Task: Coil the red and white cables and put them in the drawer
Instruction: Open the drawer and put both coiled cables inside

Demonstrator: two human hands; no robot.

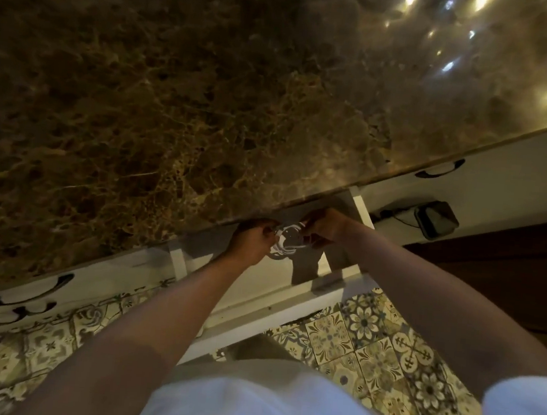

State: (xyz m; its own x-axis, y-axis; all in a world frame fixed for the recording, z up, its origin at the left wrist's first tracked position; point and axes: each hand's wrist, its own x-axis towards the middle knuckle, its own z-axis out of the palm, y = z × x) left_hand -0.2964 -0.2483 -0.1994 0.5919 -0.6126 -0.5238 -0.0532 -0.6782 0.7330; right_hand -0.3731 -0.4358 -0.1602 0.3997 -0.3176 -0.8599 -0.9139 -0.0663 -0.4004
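A white drawer (270,301) stands pulled out below the edge of the brown marble counter (181,106). Above its inside, near the counter's edge, both my hands hold a coiled white cable (287,241). My left hand (250,243) grips the coil's left side with curled fingers. My right hand (321,226) pinches the coil's right side. The coil's loops hang between the two hands, casting a shadow on the drawer's floor. No red cable shows in this view.
Shut white drawers with dark curved handles (439,172) flank the open one. A dark small device with a cord (434,219) lies on the floor at right. Patterned floor tiles (369,348) lie below. My white shirt fills the bottom edge.
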